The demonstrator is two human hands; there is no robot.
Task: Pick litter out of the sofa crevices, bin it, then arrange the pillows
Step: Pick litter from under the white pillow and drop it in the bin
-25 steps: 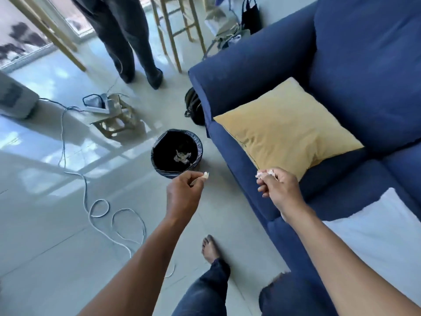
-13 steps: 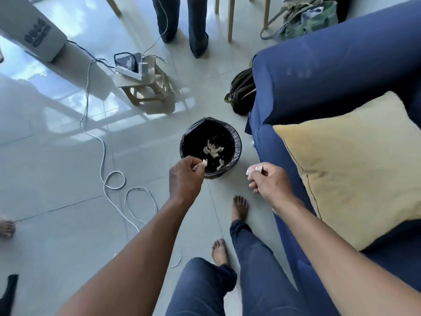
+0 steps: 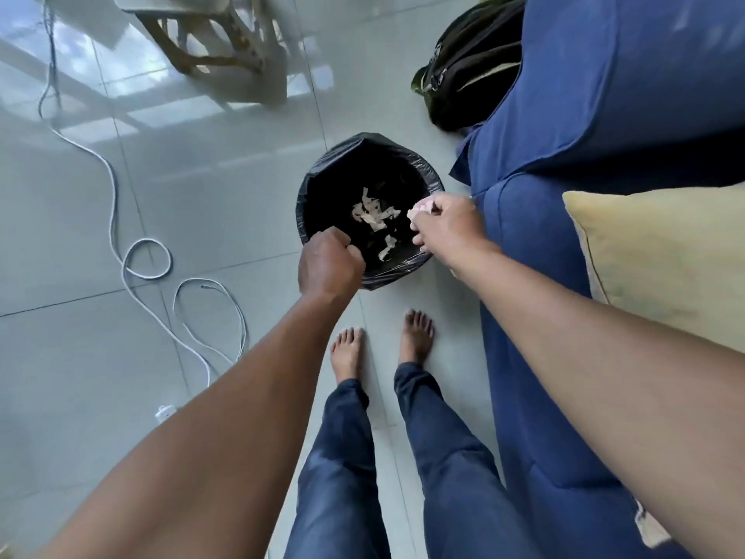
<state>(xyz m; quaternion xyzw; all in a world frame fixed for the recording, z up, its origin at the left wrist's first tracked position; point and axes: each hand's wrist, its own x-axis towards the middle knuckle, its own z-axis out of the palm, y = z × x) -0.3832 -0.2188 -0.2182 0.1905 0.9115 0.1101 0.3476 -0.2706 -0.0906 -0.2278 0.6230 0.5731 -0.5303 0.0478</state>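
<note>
I am looking straight down at my own two arms reaching over a round bin [image 3: 318, 187] lined with a black bag, standing on a pale tiled floor [image 3: 80, 336]. Pale scraps of paper [image 3: 373, 213] already lie at the bottom of the bin.

My left hand [image 3: 330, 262] hangs over the bin's near rim with its fingers curled into a fist; I cannot tell from this angle whether anything is pinched inside it. My right hand [image 3: 445, 223] is over the bin's right rim, its fingertips pinching a small crumpled white piece of litter [image 3: 419, 207] above the opening.

To the right stands a dark blue sofa [image 3: 604, 115], its arm and seat edge just beside the bin. A yellow pillow [image 3: 661, 252] rests on the seat, partly hidden behind my right forearm.

Below the bin I see my bare feet [image 3: 417, 336] on the tiles and my legs in blue jeans [image 3: 342, 457], standing close against the sofa's front.

A white cable [image 3: 113, 195] loops across the floor on the left. At the top, a small wooden stool [image 3: 217, 46] sits on the tiles, well apart from the bin. A dark bag [image 3: 471, 62] leans against the outside of the sofa arm, behind the bin.
</note>
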